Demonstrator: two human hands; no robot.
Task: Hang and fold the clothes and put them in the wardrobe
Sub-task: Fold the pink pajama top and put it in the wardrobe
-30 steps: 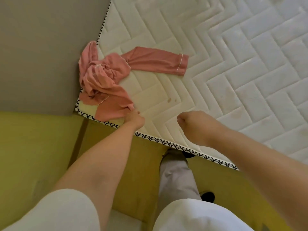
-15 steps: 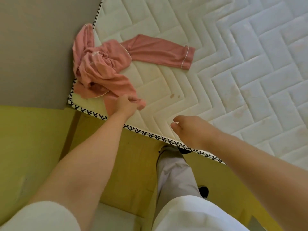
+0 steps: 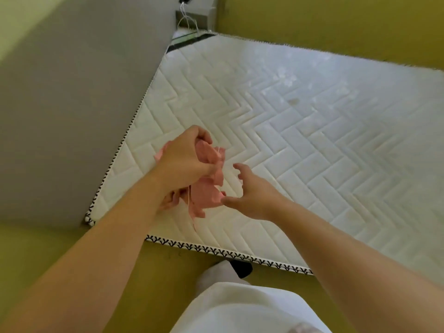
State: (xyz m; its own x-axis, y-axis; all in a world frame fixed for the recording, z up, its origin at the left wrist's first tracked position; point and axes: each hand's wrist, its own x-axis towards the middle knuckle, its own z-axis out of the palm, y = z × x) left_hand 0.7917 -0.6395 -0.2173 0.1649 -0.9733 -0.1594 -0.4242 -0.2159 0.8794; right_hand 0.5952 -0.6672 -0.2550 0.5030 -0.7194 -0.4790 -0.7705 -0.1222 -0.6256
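- Clearly, the left hand (image 3: 185, 159) grips the pink garment (image 3: 206, 195); the cloth is bunched in the curled fingers and loose parts hang below the fist.
- The garment is held up over the near left part of the white quilted mattress (image 3: 312, 140).
- The right hand (image 3: 252, 191) is just right of the cloth, fingers spread and bent, holding nothing; whether its thumb touches the cloth, I cannot tell.
- A gray panel (image 3: 72, 104) stands along the mattress's left side.

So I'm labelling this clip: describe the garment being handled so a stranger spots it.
Look at the white quilted mattress, near its front-left corner. Bunched in the left hand above it is the pink garment, the only coloured cloth there.
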